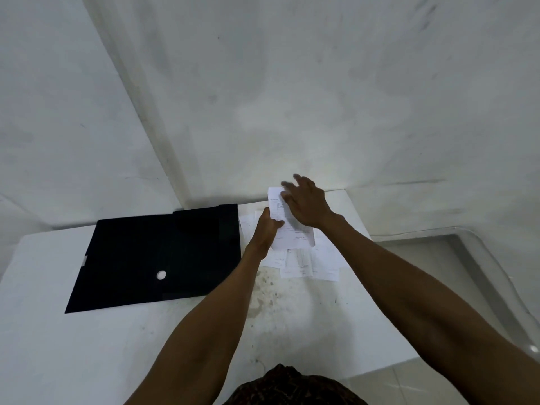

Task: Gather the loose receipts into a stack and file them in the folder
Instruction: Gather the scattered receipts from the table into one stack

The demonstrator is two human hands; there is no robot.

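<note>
Left hand [267, 226] grips a receipt [287, 229] by its left edge, thumb on top, fingers curled under; paper lifted off the table and tilted, top end toward the wall. Right hand [306, 204] is open, fingers spread and slightly blurred, palm down over the upper right part of the same receipt. Cannot tell whether the palm touches the paper or only hovers above it; nothing is pinched in it.

Held receipt: white, printed lines visible, text too small to read.

Loose receipts [304, 266] lie flat on the table under and just below the held one, overlapping each other in an uneven pile. A few edges stick out to the left, behind the left hand, and to the right, under the right forearm. Count not readable; white paper on white surface.

Folder [157, 255]: black, closed, flat on the table, just left of the receipts and apart from both hands. Its right edge runs close to the leftmost receipt. A round white snap [161, 275] sits on the cover near the front. A small white tab shows at the left edge.

Table [87, 346]: white, pushed into a wall corner. Brownish stain [263, 290] on the top, just in front of the receipts, between the forearms.

Both forearms bare. Dark patterned cloth [292, 387] at the bottom edge of the view.
</note>
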